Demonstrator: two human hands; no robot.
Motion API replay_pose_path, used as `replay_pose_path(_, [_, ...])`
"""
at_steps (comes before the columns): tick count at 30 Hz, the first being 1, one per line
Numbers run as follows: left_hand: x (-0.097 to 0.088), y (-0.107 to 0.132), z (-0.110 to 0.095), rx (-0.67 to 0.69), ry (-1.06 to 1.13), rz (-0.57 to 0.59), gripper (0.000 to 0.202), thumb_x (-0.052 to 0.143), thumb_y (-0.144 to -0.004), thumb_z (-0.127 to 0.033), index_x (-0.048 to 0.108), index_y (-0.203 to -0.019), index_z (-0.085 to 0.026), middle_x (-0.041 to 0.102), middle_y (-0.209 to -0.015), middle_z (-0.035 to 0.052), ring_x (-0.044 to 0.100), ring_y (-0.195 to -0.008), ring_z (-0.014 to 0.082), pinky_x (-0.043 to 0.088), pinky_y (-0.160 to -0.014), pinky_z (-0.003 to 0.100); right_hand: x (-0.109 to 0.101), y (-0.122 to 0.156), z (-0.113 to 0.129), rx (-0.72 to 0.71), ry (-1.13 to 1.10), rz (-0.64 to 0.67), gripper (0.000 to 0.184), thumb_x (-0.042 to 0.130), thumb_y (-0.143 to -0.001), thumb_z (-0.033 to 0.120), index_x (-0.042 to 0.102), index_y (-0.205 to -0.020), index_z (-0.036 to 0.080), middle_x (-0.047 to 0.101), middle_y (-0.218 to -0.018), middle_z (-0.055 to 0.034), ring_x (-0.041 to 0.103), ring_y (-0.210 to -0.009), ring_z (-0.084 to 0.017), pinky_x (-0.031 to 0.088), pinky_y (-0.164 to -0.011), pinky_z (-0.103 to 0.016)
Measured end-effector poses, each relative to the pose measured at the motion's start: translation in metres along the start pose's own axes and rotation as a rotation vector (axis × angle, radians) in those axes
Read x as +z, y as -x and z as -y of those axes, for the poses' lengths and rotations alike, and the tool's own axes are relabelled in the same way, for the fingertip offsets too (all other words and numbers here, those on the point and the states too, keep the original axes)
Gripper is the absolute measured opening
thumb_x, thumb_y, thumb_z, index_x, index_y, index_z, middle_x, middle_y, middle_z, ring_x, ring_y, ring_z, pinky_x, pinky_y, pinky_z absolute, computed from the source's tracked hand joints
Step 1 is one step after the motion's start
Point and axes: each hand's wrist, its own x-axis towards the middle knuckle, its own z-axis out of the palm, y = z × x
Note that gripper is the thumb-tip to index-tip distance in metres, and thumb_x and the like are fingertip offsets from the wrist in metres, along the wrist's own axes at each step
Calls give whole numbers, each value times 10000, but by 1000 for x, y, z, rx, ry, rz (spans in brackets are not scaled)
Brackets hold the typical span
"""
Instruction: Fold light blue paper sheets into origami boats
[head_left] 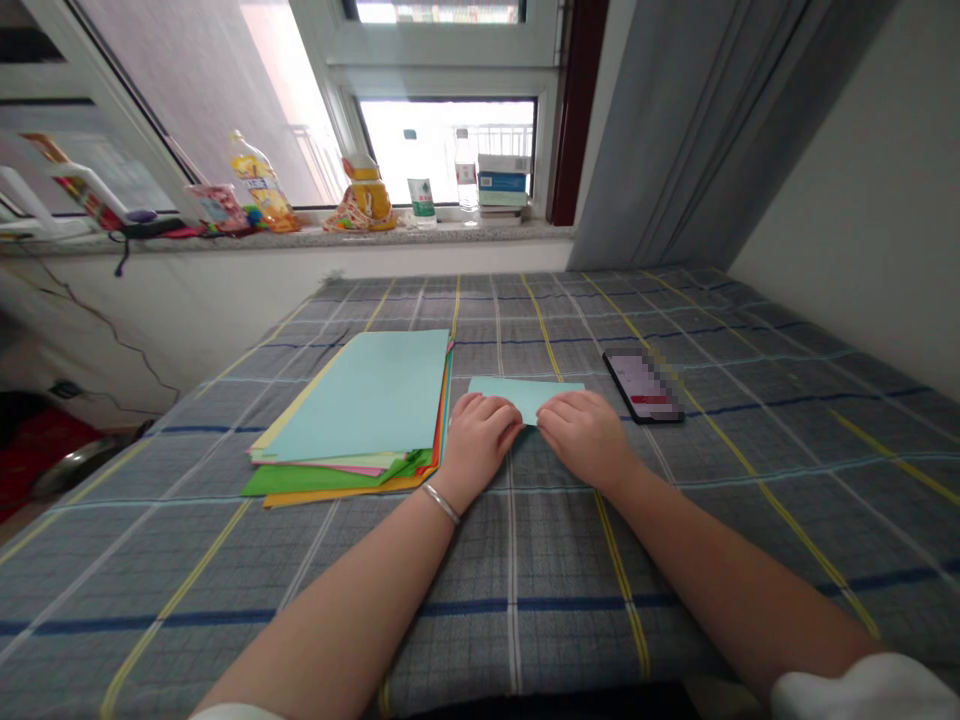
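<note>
A narrow piece of light blue paper lies on the plaid cloth, crosswise in front of me. At its near edge, my left hand has its fingers closed on the left part, with a silver bangle on the wrist. My right hand pinches the same near edge on the right, close to the left hand. Fingers cover much of the paper's lower side, so I cannot tell whether it is folded there. Just left of my left hand is a stack of coloured paper, a light blue sheet on top, with green and orange edges showing below.
A phone with a lit screen lies right of my right hand. The plaid cloth covers the whole surface. Along the windowsill stand an orange drink bottle, a yellow container, clear bottles and stacked boxes. A grey curtain hangs at right.
</note>
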Motion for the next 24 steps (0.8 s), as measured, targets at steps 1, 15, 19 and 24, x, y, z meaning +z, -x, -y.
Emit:
replay_pose_path(1, [0,0,0,10,-11,-2,98,556,-904,-261,600,-831,-213,655,-890,9,555,-846,172,376,-875,356,1,0,1,-2,17,8,165,500,-919,215,618,-805,199,691,-858,-33,573,-885,-194,368,-806,-345])
replay_pose_path(15, [0,1,-3,119,-98,39,198,488,-938,-283,602,-792,-214,658,-841,8,525,-802,167,338,-930,378,0,5,-3,45,-105,39,185,491,-913,210,646,-813,212,708,-930,-36,596,-888,-183,422,-755,-304])
replay_pose_path(19, [-4,-1,-5,79,-89,70,202,486,-938,-294,602,-791,-218,661,-834,10,531,-797,171,336,-920,380,-2,8,-17,97,-182,9,113,565,-860,203,653,-793,228,714,-934,-28,608,-901,-195,451,-779,-321])
replay_pose_path(24, [-8,-1,-5,86,-79,85,200,488,-935,-297,608,-793,-224,664,-852,16,536,-798,171,330,-919,383,-3,12,-33,151,-274,-20,84,624,-812,196,652,-742,233,719,-933,-14,618,-921,-206,467,-814,-355])
